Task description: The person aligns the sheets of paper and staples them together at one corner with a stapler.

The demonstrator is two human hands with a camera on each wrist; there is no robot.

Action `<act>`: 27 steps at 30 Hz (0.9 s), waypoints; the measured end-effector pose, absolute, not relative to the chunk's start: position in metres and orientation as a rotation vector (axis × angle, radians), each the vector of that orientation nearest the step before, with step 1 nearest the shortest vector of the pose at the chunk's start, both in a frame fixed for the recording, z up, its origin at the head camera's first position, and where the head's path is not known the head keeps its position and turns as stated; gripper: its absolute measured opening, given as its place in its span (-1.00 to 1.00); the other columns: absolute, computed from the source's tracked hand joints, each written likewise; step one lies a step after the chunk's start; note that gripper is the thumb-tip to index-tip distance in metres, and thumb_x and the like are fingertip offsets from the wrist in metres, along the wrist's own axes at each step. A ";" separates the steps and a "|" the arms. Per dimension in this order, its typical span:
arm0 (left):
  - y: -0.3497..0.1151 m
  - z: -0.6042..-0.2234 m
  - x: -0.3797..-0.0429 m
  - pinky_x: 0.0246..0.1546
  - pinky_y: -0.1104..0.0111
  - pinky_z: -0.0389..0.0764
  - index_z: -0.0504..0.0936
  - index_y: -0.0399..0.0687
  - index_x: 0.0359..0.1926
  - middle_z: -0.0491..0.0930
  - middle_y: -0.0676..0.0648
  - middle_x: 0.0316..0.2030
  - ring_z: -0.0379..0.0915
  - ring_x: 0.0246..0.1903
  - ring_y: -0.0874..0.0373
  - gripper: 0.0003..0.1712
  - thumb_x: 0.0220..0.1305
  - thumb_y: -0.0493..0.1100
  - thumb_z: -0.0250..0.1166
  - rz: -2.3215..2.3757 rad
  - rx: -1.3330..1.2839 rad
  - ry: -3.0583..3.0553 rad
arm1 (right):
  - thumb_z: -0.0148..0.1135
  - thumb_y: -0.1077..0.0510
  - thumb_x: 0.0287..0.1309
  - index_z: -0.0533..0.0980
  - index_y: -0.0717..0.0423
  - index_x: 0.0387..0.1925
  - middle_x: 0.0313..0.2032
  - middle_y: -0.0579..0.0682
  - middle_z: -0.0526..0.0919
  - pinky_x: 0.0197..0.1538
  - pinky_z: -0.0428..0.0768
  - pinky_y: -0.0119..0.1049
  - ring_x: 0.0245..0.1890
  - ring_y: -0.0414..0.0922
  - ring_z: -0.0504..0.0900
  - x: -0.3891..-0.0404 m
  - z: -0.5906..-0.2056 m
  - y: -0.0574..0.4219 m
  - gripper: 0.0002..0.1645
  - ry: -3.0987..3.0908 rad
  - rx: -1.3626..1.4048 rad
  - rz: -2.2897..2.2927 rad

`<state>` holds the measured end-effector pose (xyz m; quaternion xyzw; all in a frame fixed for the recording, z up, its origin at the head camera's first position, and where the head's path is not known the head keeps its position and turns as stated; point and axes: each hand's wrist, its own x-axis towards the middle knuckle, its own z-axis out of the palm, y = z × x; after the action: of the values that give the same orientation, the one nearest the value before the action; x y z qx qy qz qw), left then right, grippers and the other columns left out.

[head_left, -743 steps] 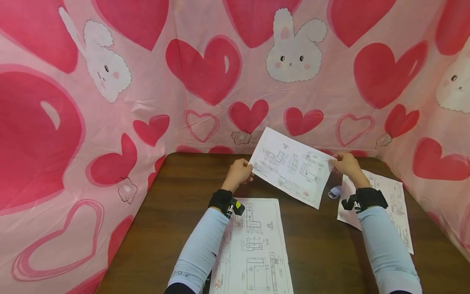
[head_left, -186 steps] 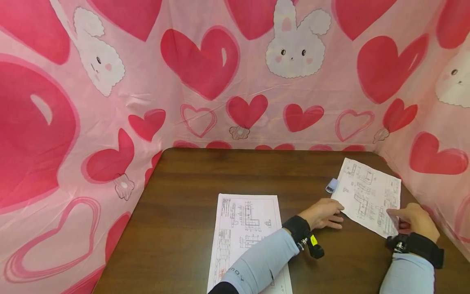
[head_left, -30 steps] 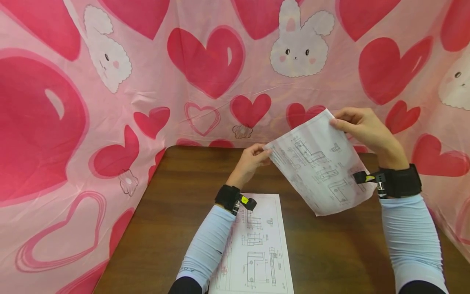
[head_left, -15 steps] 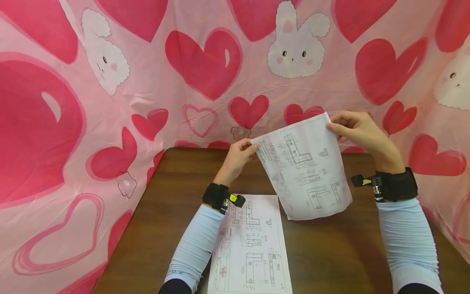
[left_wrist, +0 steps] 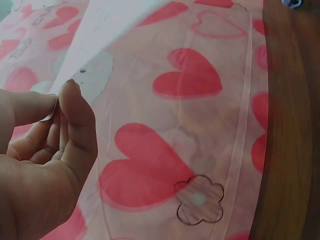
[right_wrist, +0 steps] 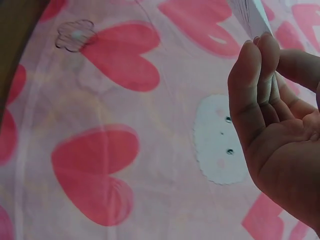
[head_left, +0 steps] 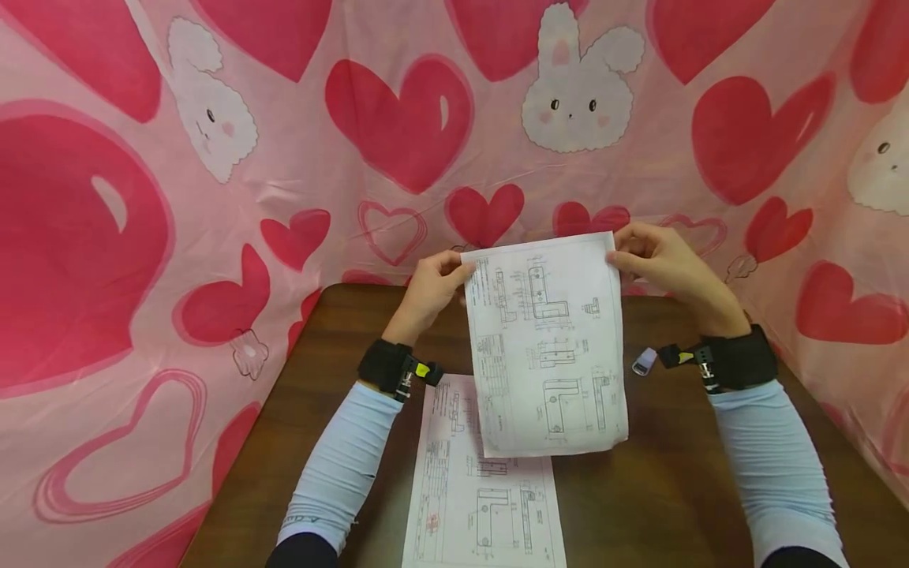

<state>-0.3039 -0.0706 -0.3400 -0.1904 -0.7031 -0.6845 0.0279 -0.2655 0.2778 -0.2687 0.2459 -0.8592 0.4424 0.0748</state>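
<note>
Since half a second ago, the held technical drawing sheet [head_left: 514, 418] has been swung leftward, toward nine o'clock, and squared up so that its top edge runs nearly level; the small lilac plastic object [head_left: 645, 362], previously hidden, has been brought into view at its three o'clock. Grip: the sheet's ten o'clock corner is pinched between the thumb and fingers of the left hand [head_left: 431, 288]; its one o'clock corner is pinched likewise by the right hand [head_left: 660, 260]. Both pinches are confirmed in the wrist views. Sheet is hung upright above the dark wood table [head_left: 334, 379], printed face toward the wearer, L-shaped part outlines readable, text block at nine o'clock, bottom edge slightly curled at five. Upper part of a second drawing sheet [head_left: 511, 544] is covered by it in the head view; whether the two are touching cannot be told. That second sheet is laid flat at seven o'clock, similar L-shaped outlines shown, marked with a red stamp [head_left: 432, 522] at its eight. Black wrist straps [head_left: 386, 365] are worn over pale blue sleeves [head_left: 341, 465]. Twelve o'clock, beyond the table: pink cloth backdrop [head_left: 298, 189], printed with hearts and white rabbits.
</note>
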 end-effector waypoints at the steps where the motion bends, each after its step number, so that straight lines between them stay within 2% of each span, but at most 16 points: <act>1: -0.072 -0.339 -0.304 -0.55 0.38 0.58 0.62 -0.27 -0.10 0.60 -0.12 -0.33 0.51 -0.49 0.08 -0.76 0.33 -0.17 0.27 -2.097 -0.580 -2.188 | 0.22 0.29 0.26 0.46 0.31 -0.08 -0.49 -0.10 0.65 -0.43 0.65 -0.32 -0.59 -0.07 0.60 -0.267 -0.271 0.277 -0.77 -2.583 0.752 1.346; 6: -0.081 -0.337 -0.304 -0.58 0.41 0.56 0.61 -0.29 -0.13 0.60 -0.17 -0.32 0.50 -0.49 0.03 -0.76 0.34 -0.17 0.26 -2.058 -0.544 -2.247 | 0.23 0.26 0.27 0.44 0.34 -0.10 -0.47 -0.09 0.70 -0.42 0.68 -0.23 -0.61 -0.02 0.64 -0.272 -0.282 0.272 -0.75 -2.620 0.717 1.476; 14: -0.097 -0.342 -0.307 -0.55 0.36 0.58 0.60 -0.28 -0.13 0.57 -0.16 -0.33 0.50 -0.48 0.01 -0.75 0.35 -0.14 0.25 -2.014 -0.460 -2.371 | 0.22 0.20 0.30 0.44 0.28 -0.04 -0.28 -0.05 0.75 -0.29 0.71 -0.17 -0.48 0.02 0.72 -0.279 -0.302 0.266 -0.72 -2.672 0.666 1.736; 18: -0.103 -0.345 -0.307 -0.59 0.40 0.54 0.59 -0.31 -0.12 0.56 -0.16 -0.35 0.48 -0.46 -0.08 -0.74 0.36 -0.16 0.24 -2.005 -0.452 -2.400 | 0.19 0.24 0.31 0.45 0.23 -0.10 -0.31 -0.02 0.76 -0.29 0.71 -0.20 -0.51 -0.03 0.72 -0.282 -0.314 0.263 -0.81 -2.632 0.689 1.921; 27: -0.115 -0.358 -0.306 -0.58 0.38 0.56 0.59 -0.32 -0.09 0.61 -0.17 -0.34 0.53 -0.55 0.08 -0.73 0.35 -0.16 0.25 -2.004 -0.453 -2.530 | 0.19 0.27 0.30 0.45 0.20 -0.15 -0.39 0.00 0.74 -0.32 0.71 -0.19 -0.57 -0.09 0.67 -0.281 -0.342 0.254 -0.87 -2.610 0.608 2.182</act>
<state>-0.3057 -0.1147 -0.3577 -0.1386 -0.7750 -0.6138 -0.0586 -0.2810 0.2542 -0.3416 0.1738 -0.7459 0.6236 -0.1564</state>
